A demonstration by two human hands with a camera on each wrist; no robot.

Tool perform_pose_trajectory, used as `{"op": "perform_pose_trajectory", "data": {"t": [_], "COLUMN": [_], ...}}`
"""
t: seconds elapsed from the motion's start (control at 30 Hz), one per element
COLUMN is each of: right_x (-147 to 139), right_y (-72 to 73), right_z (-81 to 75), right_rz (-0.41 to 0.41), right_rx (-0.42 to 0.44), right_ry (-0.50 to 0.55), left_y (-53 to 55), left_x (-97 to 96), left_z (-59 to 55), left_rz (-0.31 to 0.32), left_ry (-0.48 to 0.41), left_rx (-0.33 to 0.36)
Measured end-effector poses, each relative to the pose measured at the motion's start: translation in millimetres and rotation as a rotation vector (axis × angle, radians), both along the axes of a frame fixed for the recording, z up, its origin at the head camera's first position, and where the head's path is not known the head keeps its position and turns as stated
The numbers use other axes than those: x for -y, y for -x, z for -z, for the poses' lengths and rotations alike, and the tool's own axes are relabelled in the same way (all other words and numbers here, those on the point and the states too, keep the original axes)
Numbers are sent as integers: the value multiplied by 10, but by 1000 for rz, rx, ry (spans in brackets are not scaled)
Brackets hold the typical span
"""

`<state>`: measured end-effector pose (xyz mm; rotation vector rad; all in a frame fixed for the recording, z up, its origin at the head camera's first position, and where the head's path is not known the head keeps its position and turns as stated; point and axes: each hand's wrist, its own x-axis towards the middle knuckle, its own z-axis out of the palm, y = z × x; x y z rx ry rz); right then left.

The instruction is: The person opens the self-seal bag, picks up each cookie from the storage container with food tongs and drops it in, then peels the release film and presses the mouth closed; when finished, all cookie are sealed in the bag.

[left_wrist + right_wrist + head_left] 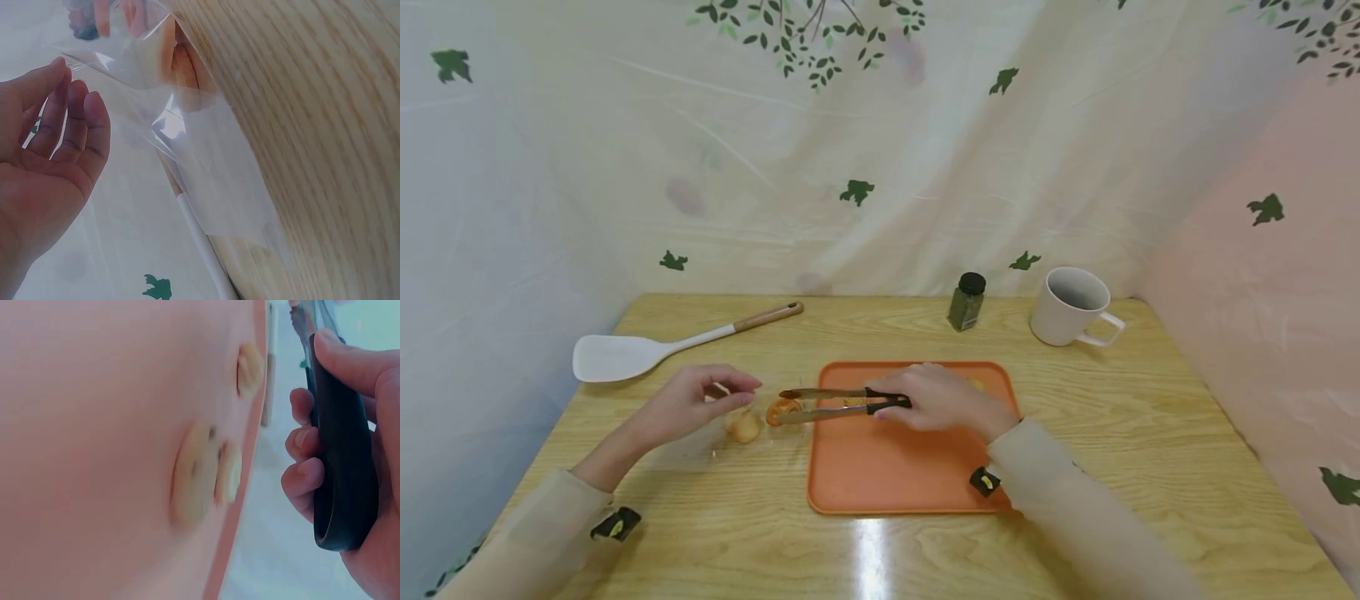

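Note:
My left hand (pixel 696 402) pinches the edge of a clear plastic bag (pixel 212 156) between thumb and forefinger. A round golden baked piece (pixel 745 426) shows in the bag in the head view. With my right hand (pixel 936 397) I grip the black handles of metal tongs (pixel 342 450). Their tips point left over the tray's left edge, on either side of an orange-brown ring-shaped piece (pixel 782 410) at the bag. Several pale baked pieces (pixel 195 478) lie on the orange tray (pixel 895 479) beneath my right hand, partly hidden by it in the head view.
A white spatula (pixel 617 358) with a wooden handle lies at the back left of the wooden table (pixel 1150 433). Behind the tray stand a black-capped jar of green flakes (pixel 966 302) and, farther right, a white mug (pixel 1070 308). A patterned cloth (pixel 850 233) hangs behind.

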<state>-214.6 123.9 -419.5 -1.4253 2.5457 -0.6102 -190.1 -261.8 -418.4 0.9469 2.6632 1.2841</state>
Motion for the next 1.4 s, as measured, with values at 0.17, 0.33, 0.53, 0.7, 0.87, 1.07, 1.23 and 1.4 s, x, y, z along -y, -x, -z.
{"op": "perform_pose_trajectory", "data": {"t": [0.17,0.33,0.53,0.7,0.87,1.07,1.23,1.4], "right_x": [287,505,713,810,846,814,769,735], "right_y": [39,53,50,42,37,27,10,9], "right_z": [25,45,41,25,14,12,-10,-30], "right_rz": [-10,-56,-80,-76,-83,-81,-77,-84], "right_rx": [21,18,-1,-7,-17,-14,4,14], "right_ry": [-5,-20,-59,-89,-101,-83,-66,-59], "left_y": [2,-1,0,2,4,10,6,-4], "left_x": [1,13,16,9,9,4,12,11], "left_z": [-23,-34,-33,-34,-32,-37,-24,-13], "left_rz": [-1,4,-1,-2,-13,-7,8,12], "left_ry": [7,2,19,21,32,27,1,-13], "left_rx": [3,9,20,34,41,32,7,-12]}}
